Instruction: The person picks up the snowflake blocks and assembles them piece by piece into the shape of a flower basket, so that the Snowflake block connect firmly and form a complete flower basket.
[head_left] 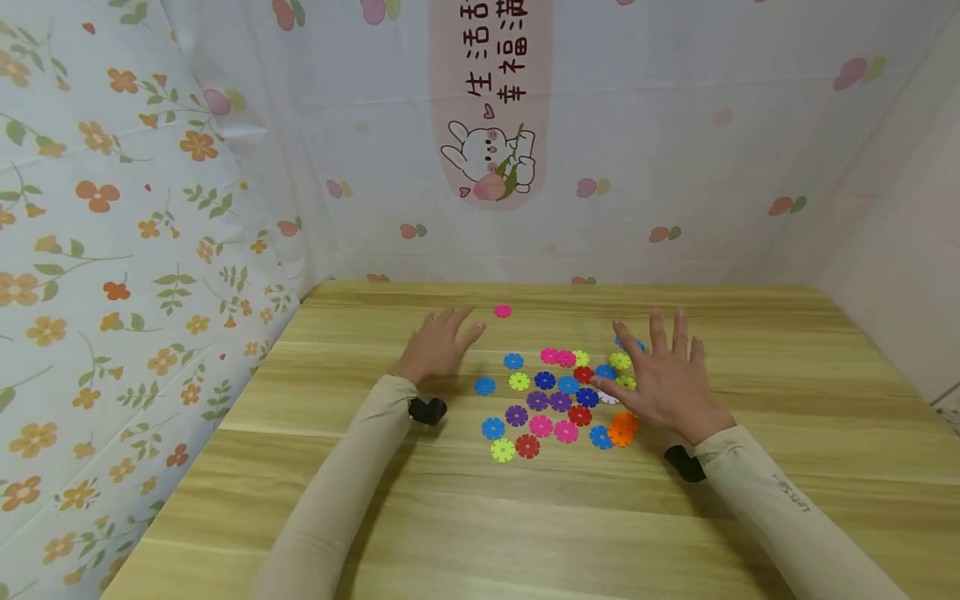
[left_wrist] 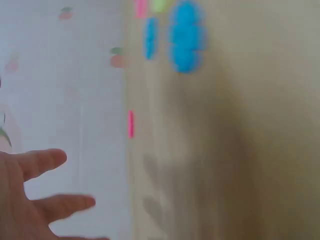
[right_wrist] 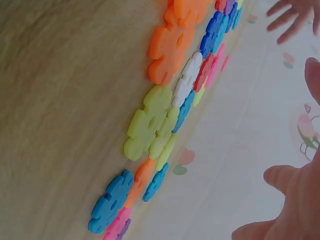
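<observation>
Flat flower-shaped plastic discs in many colours lie spread on the wooden table. My right hand [head_left: 663, 379], fingers spread, hovers over the right side of the spread and holds nothing. Beneath and beside it are orange discs [right_wrist: 170, 52], a white disc [right_wrist: 187, 79] and a lime disc [right_wrist: 148, 124]. My left hand [head_left: 438, 346] is raised left of the discs, fingers apart and nothing in it. Nearest to it are a blue disc [head_left: 485, 386] and a lone pink disc [head_left: 502, 311] farther back. The right hand hides some discs in the head view.
The wooden table [head_left: 480, 533] runs back to a patterned cloth [head_left: 637, 150] with a rabbit picture. A floral cloth [head_left: 135, 275] hangs along the left side. Black wrist cameras sit under both cuffs, close above the tabletop.
</observation>
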